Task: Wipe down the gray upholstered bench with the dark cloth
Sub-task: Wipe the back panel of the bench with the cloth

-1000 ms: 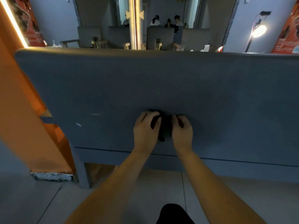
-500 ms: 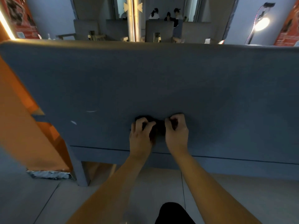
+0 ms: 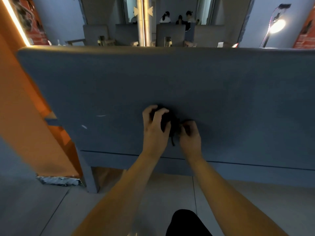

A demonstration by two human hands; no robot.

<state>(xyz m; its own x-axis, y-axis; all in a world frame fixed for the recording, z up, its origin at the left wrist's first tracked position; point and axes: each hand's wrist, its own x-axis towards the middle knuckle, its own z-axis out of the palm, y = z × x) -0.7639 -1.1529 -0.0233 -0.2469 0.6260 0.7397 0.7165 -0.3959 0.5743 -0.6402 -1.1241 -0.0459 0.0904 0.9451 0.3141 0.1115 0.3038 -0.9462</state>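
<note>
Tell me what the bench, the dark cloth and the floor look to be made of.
The bench looks like gray fabric upholstery: matte, no glare, with softly rounded edges. The dark cloth is probably soft textile: it lies bunched, and a loose strand hangs down. The floor looks like smooth pale tile, maybe ceramic, given straight joint lines and a faint sheen.

We hold the dark cloth (image 3: 172, 123) bunched against the gray upholstered bench (image 3: 221, 99), low on its panel. Our left hand (image 3: 154, 130) curls over the cloth; our right hand (image 3: 190, 138), a little lower, pinches its right edge. An orange wall (image 3: 20, 116) stands at left, a lit lamp (image 3: 277, 26) behind at right.
</note>
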